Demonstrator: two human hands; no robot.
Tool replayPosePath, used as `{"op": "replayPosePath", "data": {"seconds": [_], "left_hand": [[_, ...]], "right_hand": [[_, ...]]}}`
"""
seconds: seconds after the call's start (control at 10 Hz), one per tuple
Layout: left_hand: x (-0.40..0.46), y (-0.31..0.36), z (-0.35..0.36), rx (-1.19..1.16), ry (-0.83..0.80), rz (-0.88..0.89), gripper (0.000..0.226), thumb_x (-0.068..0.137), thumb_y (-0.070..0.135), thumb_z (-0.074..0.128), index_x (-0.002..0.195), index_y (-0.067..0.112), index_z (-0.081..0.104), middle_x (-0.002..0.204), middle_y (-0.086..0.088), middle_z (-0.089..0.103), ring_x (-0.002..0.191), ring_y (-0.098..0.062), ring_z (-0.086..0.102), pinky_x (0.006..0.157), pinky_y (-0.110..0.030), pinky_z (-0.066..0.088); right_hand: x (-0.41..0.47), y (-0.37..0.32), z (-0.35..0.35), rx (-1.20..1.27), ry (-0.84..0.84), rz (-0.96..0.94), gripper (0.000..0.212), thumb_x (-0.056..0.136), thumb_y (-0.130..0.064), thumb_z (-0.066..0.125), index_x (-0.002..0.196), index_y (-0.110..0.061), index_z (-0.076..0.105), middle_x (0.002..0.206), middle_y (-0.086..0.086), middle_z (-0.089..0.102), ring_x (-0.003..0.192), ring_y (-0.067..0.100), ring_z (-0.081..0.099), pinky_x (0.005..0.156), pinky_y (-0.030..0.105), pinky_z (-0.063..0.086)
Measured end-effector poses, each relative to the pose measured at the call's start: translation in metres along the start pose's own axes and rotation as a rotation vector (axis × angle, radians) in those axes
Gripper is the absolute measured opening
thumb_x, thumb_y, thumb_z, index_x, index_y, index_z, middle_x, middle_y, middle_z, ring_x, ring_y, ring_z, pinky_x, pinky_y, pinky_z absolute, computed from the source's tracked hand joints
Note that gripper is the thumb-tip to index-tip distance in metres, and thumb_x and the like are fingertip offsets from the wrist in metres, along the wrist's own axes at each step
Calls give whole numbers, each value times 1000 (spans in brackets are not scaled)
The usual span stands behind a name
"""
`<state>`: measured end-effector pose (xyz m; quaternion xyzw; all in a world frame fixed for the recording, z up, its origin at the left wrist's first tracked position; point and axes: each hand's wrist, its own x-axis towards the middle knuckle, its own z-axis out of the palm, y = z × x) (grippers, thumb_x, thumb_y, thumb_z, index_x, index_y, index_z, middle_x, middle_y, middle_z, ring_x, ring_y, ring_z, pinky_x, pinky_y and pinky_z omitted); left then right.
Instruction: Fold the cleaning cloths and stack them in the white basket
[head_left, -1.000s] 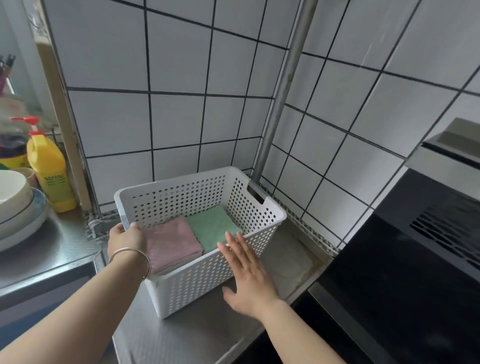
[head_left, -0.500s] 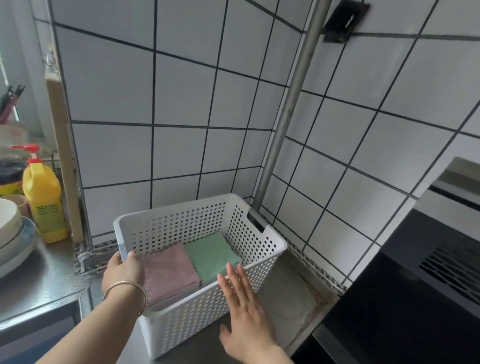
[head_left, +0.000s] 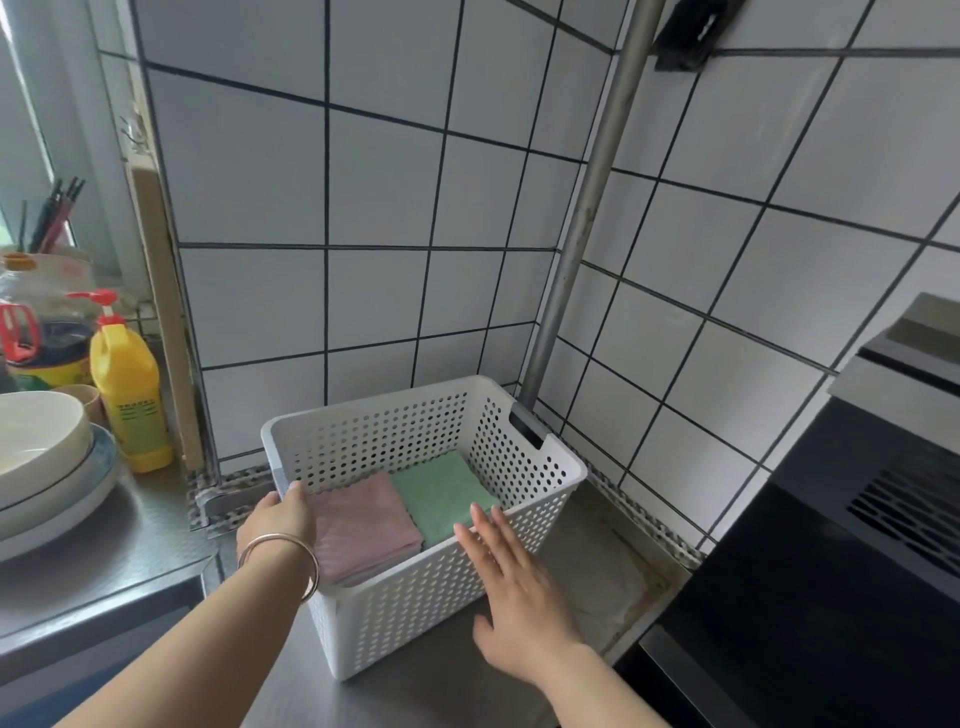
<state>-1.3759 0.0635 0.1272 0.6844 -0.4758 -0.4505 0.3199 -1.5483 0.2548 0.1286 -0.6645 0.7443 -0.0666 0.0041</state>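
Note:
The white perforated basket (head_left: 524, 467) stands on the steel counter in the tiled corner. Inside it lie a folded pink cloth (head_left: 363, 519) on the left and a folded green cloth (head_left: 441, 493) on the right, side by side. My left hand (head_left: 280, 519) holds the basket's left rim, thumb over the edge, a bangle on the wrist. My right hand (head_left: 514, 597) lies flat with straight fingers against the basket's near wall.
A yellow pump bottle (head_left: 132, 400), stacked bowls (head_left: 47, 467) and jars stand at the left. A grey pipe (head_left: 582, 249) runs up the corner behind the basket. A black stove (head_left: 831, 597) fills the right. A wooden board (head_left: 166, 322) leans on the wall.
The view has tilted upward and the basket sits lower in frame. Both hands keep their places on the basket, which has shifted slightly toward the corner.

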Motion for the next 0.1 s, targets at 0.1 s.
{"op": "replayPosePath", "data": {"seconds": [0.1], "left_hand": [[-8,9,-14,60,39,-19,43,87,31,49,124,11,54,126,-24,51,115,-40,48,98,-41,37]], "right_hand": [[-8,-9,1,-39,146,-35,76,87,-19,43,147,-37,-1,156,-12,-6,143,9,-8,115,30,5]]}}
